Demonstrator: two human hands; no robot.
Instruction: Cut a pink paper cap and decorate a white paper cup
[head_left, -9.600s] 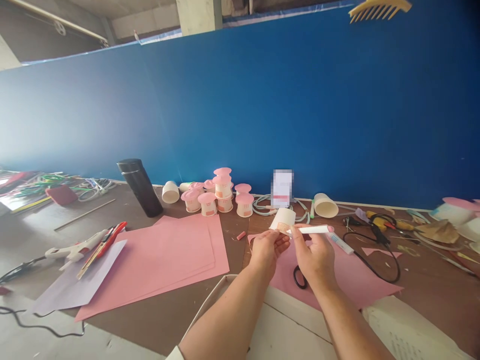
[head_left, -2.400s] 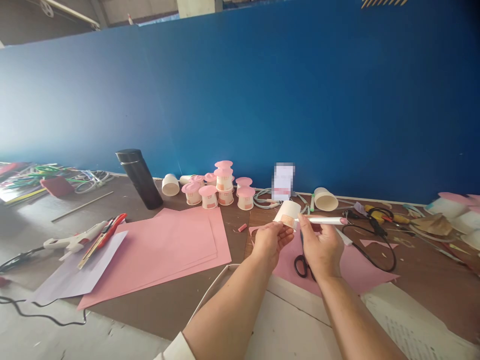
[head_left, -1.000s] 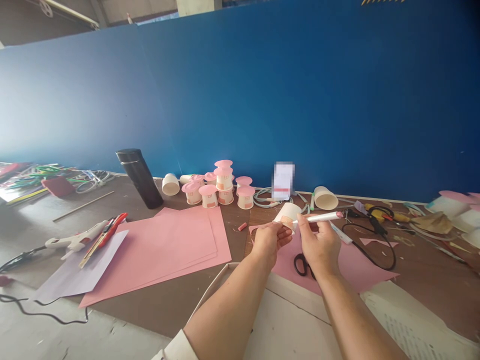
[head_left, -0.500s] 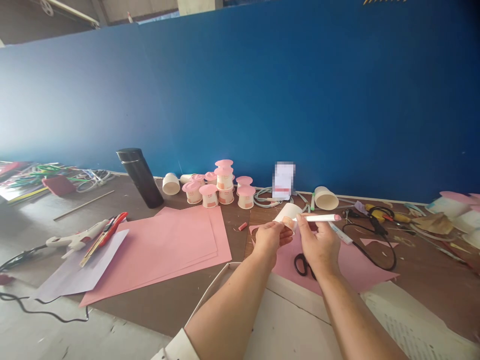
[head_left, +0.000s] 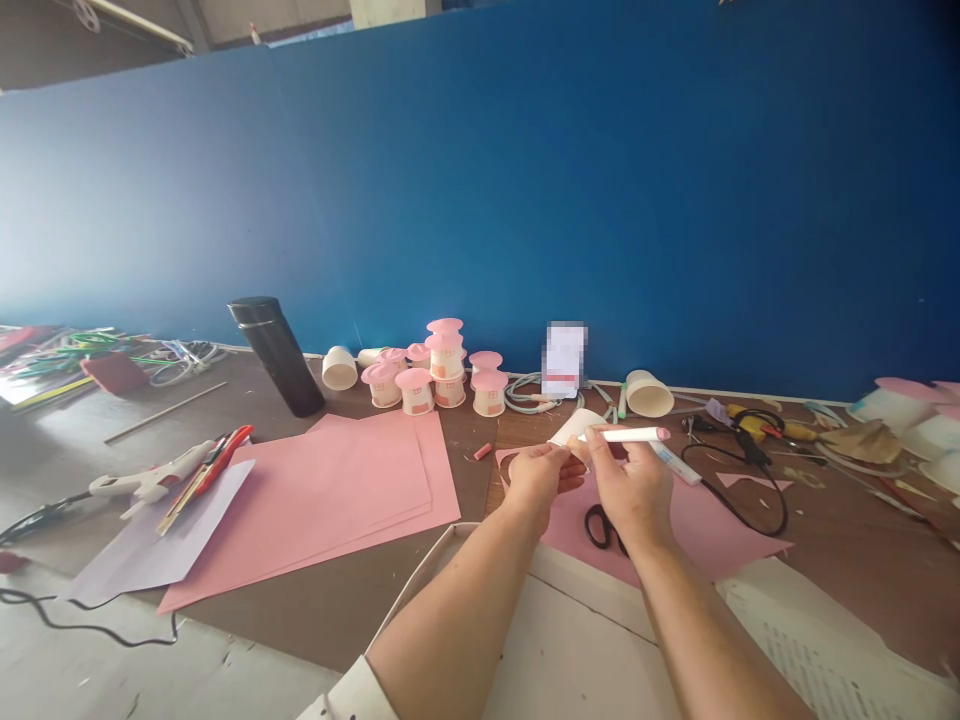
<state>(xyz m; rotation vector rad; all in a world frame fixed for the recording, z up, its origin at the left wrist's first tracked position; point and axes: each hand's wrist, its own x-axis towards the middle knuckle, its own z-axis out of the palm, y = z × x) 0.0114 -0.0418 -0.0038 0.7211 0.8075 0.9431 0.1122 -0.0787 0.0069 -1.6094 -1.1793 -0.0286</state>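
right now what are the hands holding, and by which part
Left hand: a white paper cup, by its rim end. Right hand: a white marker, by its tip end.

The wall panel is blue, the worktop dark brown, the large paper sheets pink, the smaller sheet pale lilac, the flask black, and the marker white with a pinkish end.

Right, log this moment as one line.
left hand: holds white cup | right hand: holds marker at cup | nearby: scissors on pink paper
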